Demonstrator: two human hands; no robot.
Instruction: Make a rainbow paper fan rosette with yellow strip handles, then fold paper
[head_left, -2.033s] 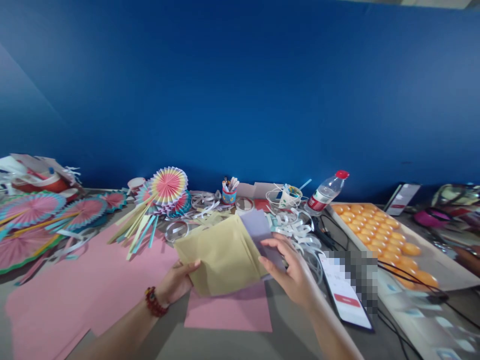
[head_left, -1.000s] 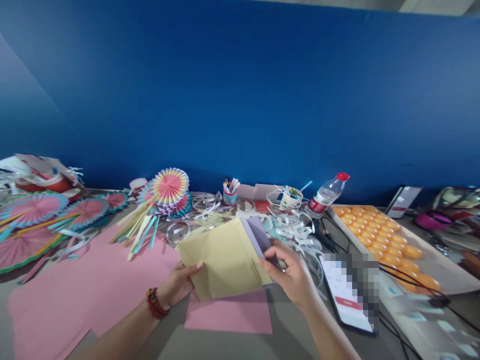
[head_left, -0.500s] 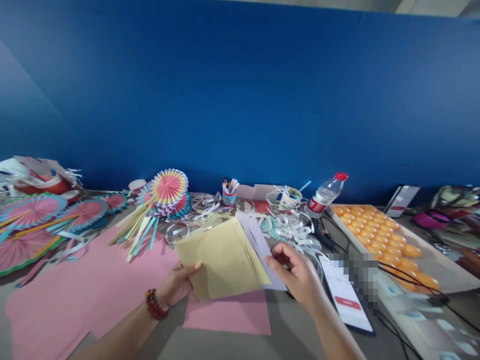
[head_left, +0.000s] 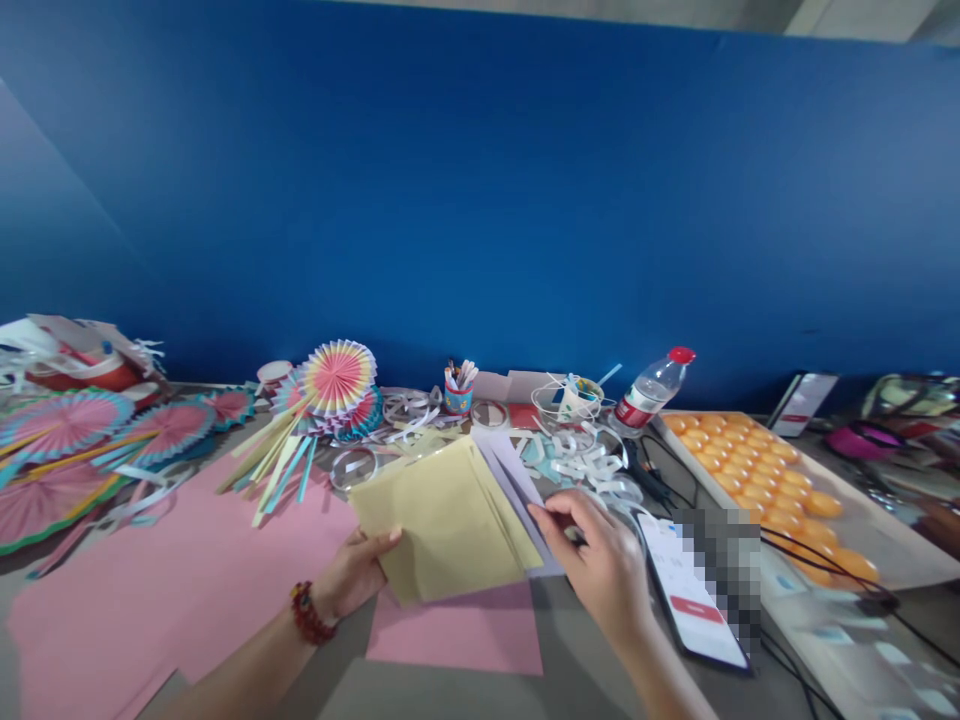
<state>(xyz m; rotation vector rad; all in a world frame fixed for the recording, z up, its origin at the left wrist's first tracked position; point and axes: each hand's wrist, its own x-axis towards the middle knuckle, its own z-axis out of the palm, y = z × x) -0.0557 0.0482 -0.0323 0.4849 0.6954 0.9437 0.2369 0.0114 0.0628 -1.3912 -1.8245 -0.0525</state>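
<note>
A small stack of yellow paper sheets [head_left: 442, 525] is gripped at its lower left by my left hand [head_left: 358, 572], thumb on top and fingers beneath. Lilac paper sheets [head_left: 514, 470] fan out behind the yellow ones on the right. My right hand [head_left: 596, 560] pinches the right edge of the lilac paper between thumb and fingers. Below the stack, a pink paper sheet [head_left: 457, 635] lies on the grey table. Larger pink sheets [head_left: 180, 560] spread out to the left.
Folded paper rosettes [head_left: 339, 375] and paper strips [head_left: 589, 460] lie along the back. A water bottle [head_left: 651, 392], a phone [head_left: 694, 595], black cables and a tray of orange domes [head_left: 772, 475] stand at right. A blue partition [head_left: 480, 200] rises behind.
My right hand has shifted slightly right and down along the lilac paper's edge. My left hand keeps its hold, and the stack has barely moved.
</note>
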